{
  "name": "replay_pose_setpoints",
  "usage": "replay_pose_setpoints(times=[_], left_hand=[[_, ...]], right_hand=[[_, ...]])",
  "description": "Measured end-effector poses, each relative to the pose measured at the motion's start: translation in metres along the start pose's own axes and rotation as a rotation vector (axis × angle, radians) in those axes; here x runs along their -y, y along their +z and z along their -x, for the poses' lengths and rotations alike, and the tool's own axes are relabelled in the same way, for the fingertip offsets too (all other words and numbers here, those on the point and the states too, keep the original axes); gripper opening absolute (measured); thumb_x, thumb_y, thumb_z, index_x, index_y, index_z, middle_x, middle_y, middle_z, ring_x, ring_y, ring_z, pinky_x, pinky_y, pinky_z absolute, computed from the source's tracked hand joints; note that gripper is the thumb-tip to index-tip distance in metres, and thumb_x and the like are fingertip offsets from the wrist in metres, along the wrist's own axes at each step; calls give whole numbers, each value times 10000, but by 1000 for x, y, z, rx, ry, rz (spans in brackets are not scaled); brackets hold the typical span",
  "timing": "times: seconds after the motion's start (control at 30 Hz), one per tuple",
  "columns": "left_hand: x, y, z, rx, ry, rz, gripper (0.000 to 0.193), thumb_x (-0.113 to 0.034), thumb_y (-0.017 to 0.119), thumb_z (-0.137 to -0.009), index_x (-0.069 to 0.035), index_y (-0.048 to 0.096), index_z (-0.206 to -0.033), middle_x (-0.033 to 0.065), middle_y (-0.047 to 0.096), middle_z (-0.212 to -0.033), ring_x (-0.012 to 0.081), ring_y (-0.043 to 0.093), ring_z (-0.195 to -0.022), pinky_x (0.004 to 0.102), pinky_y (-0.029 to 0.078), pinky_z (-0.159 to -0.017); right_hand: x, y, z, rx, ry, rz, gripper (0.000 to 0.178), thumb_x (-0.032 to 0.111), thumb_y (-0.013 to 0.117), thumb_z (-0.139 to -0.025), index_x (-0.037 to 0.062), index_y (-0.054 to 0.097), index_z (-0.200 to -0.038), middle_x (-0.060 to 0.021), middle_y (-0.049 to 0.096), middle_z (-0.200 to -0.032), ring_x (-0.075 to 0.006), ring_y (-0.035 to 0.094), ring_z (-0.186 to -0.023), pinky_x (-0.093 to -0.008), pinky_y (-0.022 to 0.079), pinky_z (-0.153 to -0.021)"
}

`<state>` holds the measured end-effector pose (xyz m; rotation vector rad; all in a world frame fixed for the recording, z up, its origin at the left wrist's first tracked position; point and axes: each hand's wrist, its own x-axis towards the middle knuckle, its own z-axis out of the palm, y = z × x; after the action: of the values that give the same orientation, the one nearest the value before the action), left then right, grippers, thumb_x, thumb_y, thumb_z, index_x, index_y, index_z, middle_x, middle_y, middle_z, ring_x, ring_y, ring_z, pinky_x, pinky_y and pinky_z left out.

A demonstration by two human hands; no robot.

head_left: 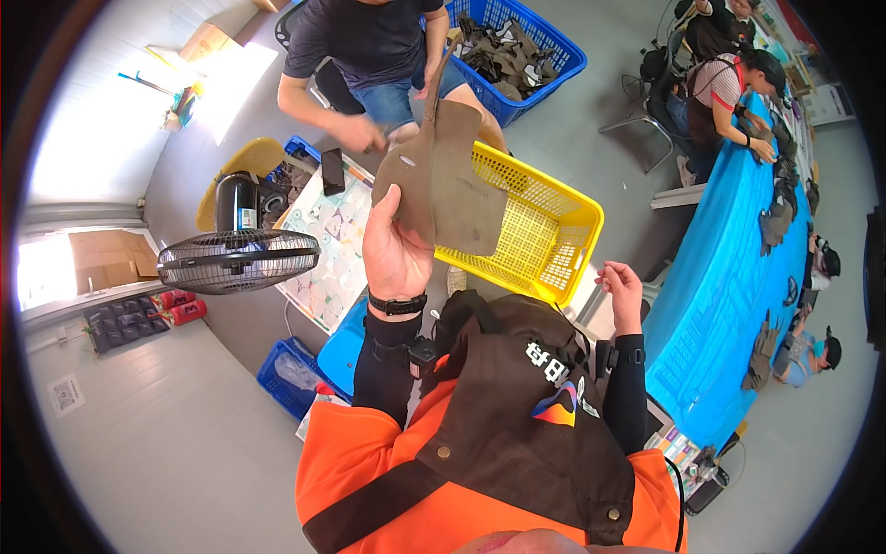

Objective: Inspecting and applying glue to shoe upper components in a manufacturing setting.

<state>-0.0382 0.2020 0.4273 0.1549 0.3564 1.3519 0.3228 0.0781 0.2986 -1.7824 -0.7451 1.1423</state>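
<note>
Pinching the brown fabric piece point(448, 175) by one edge, the left hand point(395, 247) could drop it short of the yellow basket point(554, 226); the right hand point(623, 286) hangs loosely curled, empty.

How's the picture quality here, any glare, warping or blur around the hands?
Head view: strong fisheye warping bends the blue table and walls toward a dark round rim; sunlight blows out the floor at upper left and the opening at far left; the left hand and its brown leather piece are sharp and evenly lit, as is the empty right hand; the fan is clear too.
</note>
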Motion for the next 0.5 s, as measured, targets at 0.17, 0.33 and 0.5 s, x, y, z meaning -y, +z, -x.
replay_pose_setpoints(times=[0.17,0.33,0.5], left_hand=[[3,-1,-3,-63,43,-23,338,-170,443,-959,5,468,-1247,103,564,-1231,215,553,-1124,357,461,-956],[6,-12,-9,-113,71,-70,303,-140,474,-944,6,504,-1206,97,596,-1180,203,584,-1072,336,479,-926],[9,-23,-17,-162,103,-114,289,-143,484,-939,5,514,-1186,89,608,-1152,191,603,-1029,316,493,-893]], right_hand=[[-1,0,0,8,8,-21,154,106,553,-910,-5,601,-1006,-58,641,-839,-109,613,-726,-195,447,-614],[-1,0,0,11,6,-27,154,110,556,-910,-4,603,-1003,-56,642,-835,-108,613,-724,-195,446,-614],[-1,1,-1,3,17,-26,174,87,550,-881,-10,609,-1012,-54,649,-834,-128,624,-734,-225,462,-638]])
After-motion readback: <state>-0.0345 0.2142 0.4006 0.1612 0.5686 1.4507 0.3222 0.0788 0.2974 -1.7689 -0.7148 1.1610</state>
